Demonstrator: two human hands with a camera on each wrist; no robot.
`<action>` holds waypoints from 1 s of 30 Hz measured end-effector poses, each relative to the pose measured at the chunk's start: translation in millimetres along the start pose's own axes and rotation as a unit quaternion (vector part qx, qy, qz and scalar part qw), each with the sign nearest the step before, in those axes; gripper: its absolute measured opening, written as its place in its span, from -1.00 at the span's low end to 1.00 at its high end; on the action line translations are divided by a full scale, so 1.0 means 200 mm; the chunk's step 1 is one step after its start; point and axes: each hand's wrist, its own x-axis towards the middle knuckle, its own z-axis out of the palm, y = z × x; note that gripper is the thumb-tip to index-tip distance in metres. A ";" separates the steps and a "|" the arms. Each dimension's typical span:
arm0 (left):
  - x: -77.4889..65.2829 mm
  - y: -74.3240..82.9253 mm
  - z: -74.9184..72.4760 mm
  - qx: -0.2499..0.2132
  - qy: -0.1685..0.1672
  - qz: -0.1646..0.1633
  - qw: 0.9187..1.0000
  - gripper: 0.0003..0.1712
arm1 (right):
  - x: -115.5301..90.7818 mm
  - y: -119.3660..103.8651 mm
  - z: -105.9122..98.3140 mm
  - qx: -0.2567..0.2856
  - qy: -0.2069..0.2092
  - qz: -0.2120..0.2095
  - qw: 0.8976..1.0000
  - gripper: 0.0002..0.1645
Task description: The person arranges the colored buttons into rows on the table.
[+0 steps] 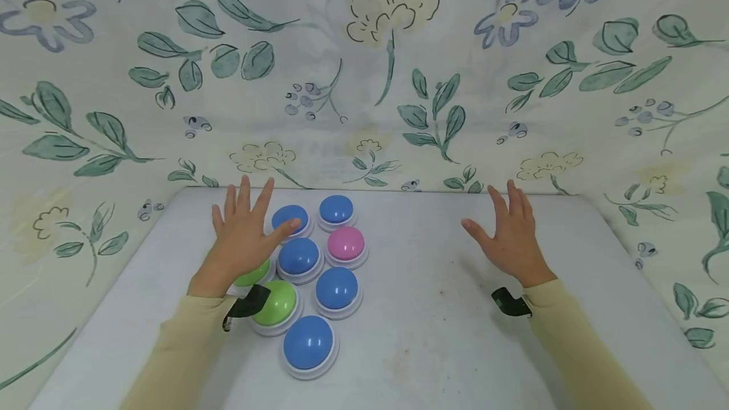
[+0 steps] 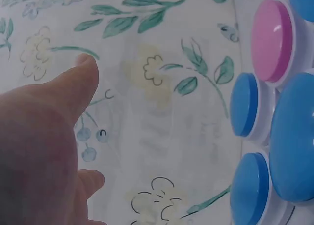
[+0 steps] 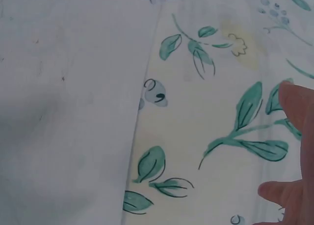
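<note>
My left hand [image 1: 238, 242], fingers spread, is held over the left group of round push buttons with white bases. Its thumb overlaps a blue button [image 1: 289, 217] in the head view, and the palm partly hides a green button [image 1: 253, 274]. By the wrist is a second green button [image 1: 276, 302]. Around them stand more blue buttons, one [image 1: 336, 288] to the right and another [image 1: 308, 341] nearest the front. A pink button [image 1: 345, 243] sits on the group's right side. My right hand [image 1: 514, 239], with its fingers extended and holding nothing, is over the right part of the table.
The white table [image 1: 410, 334] carries small dark specks and faint stains in its middle. Flower-patterned cloth [image 1: 364, 125] rises behind the table's far edge and along both sides. A dark strap piece [image 1: 249, 303] sits at the left wrist, another [image 1: 510, 302] at the right.
</note>
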 end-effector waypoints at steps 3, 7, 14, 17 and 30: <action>0.00 0.01 0.01 -0.014 0.001 -0.002 1.000 0.18 | 0.01 -0.03 0.03 0.009 -0.005 0.000 1.000 0.05; 0.01 0.04 0.03 -0.029 0.003 -0.004 1.000 0.17 | 0.01 -0.06 0.08 0.024 -0.014 0.001 1.000 0.06; 0.03 0.08 0.05 -0.055 0.004 -0.005 0.998 0.14 | 0.03 -0.15 0.16 0.043 -0.023 0.004 0.999 0.06; 0.04 0.11 0.06 -0.062 -0.002 -0.005 0.998 0.14 | 0.04 -0.19 0.19 0.054 -0.027 0.005 0.998 0.06; 0.07 0.15 0.15 -0.071 -0.032 -0.008 0.997 0.10 | 0.06 -0.35 0.34 0.112 -0.057 0.008 0.992 0.05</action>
